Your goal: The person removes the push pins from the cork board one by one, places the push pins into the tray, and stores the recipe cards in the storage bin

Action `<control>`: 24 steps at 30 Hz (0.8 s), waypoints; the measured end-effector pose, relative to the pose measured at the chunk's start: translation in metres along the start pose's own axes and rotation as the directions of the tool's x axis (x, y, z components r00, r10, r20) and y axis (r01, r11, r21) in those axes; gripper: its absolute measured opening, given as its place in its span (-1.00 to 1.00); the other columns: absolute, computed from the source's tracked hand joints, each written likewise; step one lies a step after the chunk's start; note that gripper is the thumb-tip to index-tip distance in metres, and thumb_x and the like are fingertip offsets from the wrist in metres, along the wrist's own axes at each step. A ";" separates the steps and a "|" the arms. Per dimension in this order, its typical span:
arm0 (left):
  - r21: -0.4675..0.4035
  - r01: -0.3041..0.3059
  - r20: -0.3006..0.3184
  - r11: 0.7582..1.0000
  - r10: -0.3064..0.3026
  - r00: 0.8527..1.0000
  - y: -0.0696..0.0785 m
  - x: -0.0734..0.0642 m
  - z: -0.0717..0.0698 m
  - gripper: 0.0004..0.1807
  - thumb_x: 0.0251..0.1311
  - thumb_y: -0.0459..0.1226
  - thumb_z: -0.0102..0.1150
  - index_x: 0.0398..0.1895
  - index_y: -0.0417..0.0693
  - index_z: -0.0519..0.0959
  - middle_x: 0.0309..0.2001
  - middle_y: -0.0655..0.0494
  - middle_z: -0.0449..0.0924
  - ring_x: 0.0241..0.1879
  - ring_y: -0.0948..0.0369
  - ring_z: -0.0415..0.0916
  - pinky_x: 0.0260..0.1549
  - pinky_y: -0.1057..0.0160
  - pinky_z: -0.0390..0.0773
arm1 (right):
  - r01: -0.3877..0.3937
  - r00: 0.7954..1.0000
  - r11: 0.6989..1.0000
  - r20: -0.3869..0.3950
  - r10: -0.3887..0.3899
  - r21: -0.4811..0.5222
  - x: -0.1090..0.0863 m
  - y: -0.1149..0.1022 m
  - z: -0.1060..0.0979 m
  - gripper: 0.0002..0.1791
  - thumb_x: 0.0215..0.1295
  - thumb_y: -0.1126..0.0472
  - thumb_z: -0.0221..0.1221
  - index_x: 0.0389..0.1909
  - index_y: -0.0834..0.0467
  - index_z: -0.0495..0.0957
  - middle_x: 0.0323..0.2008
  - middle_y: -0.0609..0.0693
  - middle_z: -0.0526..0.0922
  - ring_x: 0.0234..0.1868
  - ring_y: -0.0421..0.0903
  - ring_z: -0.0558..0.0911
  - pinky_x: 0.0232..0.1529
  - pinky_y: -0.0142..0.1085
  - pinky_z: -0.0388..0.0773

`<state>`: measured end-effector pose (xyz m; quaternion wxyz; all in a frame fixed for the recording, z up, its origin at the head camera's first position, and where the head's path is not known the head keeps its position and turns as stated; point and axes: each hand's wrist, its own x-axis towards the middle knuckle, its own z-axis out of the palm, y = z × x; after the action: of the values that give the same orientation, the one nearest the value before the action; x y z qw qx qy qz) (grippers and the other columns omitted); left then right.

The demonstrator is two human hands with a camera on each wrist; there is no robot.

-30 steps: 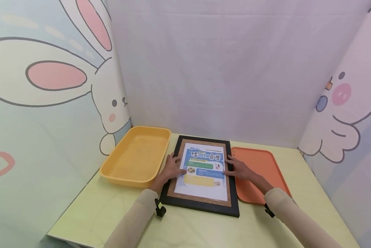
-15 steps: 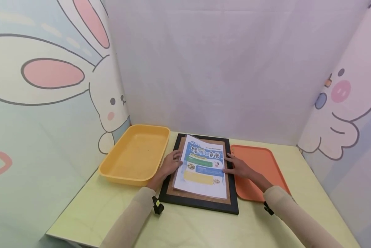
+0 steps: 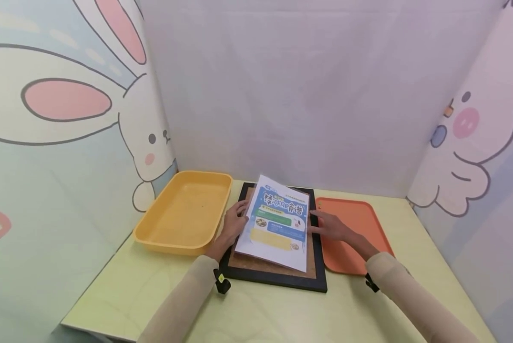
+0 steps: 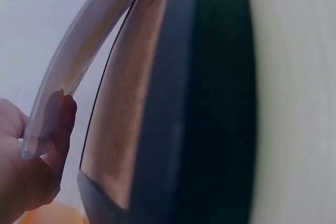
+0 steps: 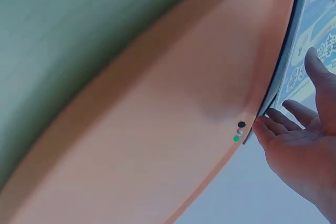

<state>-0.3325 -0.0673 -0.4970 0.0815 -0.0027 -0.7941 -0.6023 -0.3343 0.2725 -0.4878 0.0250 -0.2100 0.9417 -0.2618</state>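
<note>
A printed sheet point(image 3: 278, 238) with blue, green and yellow panels is raised on its left side above a black picture frame point(image 3: 278, 281) with a brown backing point(image 3: 252, 264). My left hand point(image 3: 235, 221) pinches the sheet's left edge between thumb and fingers. In the left wrist view the sheet point(image 4: 79, 56) bows upward, with a gap between it and the brown backing. My right hand point(image 3: 331, 226) is at the sheet's right edge, fingers extended over the frame's right side. In the right wrist view that hand point(image 5: 304, 140) has its fingers loosely spread; whether it touches the sheet is unclear.
A deep yellow tray point(image 3: 175, 245) stands left of the frame. To the right lies a flat orange tray point(image 3: 355, 214), with several small round pieces point(image 5: 240, 131) near its edge. Fabric walls with cartoon animals enclose the pale table point(image 3: 256, 314) at the back and sides.
My left hand has taken the sheet's left edge and lifted it off the backing; the sheet has tilted and shifted slightly left. The right hand stays beside its right edge.
</note>
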 end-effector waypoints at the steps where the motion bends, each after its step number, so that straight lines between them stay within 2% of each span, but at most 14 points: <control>1: -0.005 0.004 0.000 1.000 -0.004 1.000 0.002 0.001 -0.001 -0.38 0.10 -0.56 0.04 0.28 -0.01 0.42 0.19 0.02 0.51 0.25 0.11 0.38 0.20 0.05 0.35 | -0.009 1.000 1.000 -0.003 0.009 0.014 -0.001 -0.001 -0.004 -0.13 0.21 -0.09 0.27 0.40 0.28 0.19 0.35 0.31 0.25 0.33 0.26 0.27 0.15 0.20 0.33; 4: -0.013 0.009 0.004 1.000 -0.009 1.000 0.010 0.004 -0.007 -0.38 0.13 -0.53 0.02 0.31 0.02 0.39 0.21 0.03 0.49 0.21 0.11 0.42 0.16 0.06 0.40 | -0.020 1.000 0.999 -0.019 0.021 0.027 -0.002 0.002 -0.013 -0.14 0.24 -0.07 0.25 0.41 0.29 0.16 0.35 0.32 0.25 0.31 0.29 0.30 0.11 0.20 0.36; 8: -0.045 0.010 -0.002 0.999 -0.011 1.000 0.021 0.008 -0.017 -0.40 0.15 -0.52 0.05 0.29 0.03 0.41 0.21 0.04 0.50 0.21 0.10 0.43 0.15 0.09 0.42 | 0.026 0.999 0.999 -0.039 -0.025 0.020 -0.005 0.008 -0.023 -0.18 0.28 -0.01 0.23 0.41 0.31 0.15 0.34 0.34 0.26 0.26 0.31 0.36 0.08 0.20 0.39; 12: -0.159 0.020 0.013 0.987 -0.018 1.000 0.030 0.015 -0.035 -0.40 0.13 -0.55 0.08 0.26 -0.01 0.44 0.21 -0.01 0.50 0.23 0.08 0.40 0.16 0.12 0.42 | 0.078 0.996 0.996 -0.040 -0.076 0.033 -0.008 0.007 -0.030 -0.20 0.28 0.03 0.23 0.39 0.35 0.16 0.32 0.38 0.26 0.26 0.34 0.34 0.09 0.21 0.38; 15: -0.199 0.012 0.029 0.980 -0.006 1.000 0.033 0.020 -0.055 -0.41 0.15 -0.56 0.07 0.27 -0.03 0.43 0.21 -0.03 0.49 0.20 0.05 0.43 0.12 0.11 0.46 | 0.098 0.995 0.994 -0.038 -0.096 0.048 -0.010 0.005 -0.033 -0.21 0.27 0.03 0.24 0.39 0.34 0.18 0.31 0.38 0.29 0.26 0.34 0.35 0.10 0.20 0.38; 18: -0.183 0.001 0.038 0.983 0.006 0.999 0.034 0.027 -0.076 -0.42 0.17 -0.54 0.07 0.30 -0.07 0.40 0.22 -0.05 0.48 0.16 0.02 0.46 0.07 0.08 0.49 | 0.109 0.993 0.992 -0.043 -0.106 0.068 -0.011 0.002 -0.035 -0.22 0.27 0.05 0.25 0.38 0.34 0.20 0.29 0.39 0.31 0.24 0.34 0.37 0.11 0.19 0.39; 24: -0.158 0.068 0.041 0.985 -0.063 0.997 0.032 0.035 -0.127 -0.41 0.23 -0.50 0.05 0.36 -0.03 0.34 0.27 -0.01 0.43 0.11 -0.01 0.50 0.00 0.07 0.54 | 0.134 0.990 0.990 -0.051 -0.131 0.054 -0.010 0.001 -0.037 -0.28 0.24 0.08 0.27 0.32 0.37 0.29 0.22 0.40 0.40 0.16 0.31 0.48 0.07 0.13 0.44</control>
<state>-0.3475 -0.1837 -0.4289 0.0470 0.0062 -0.7443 -0.6661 -0.3314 0.2951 -0.4571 -0.0086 -0.2650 0.9181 -0.2945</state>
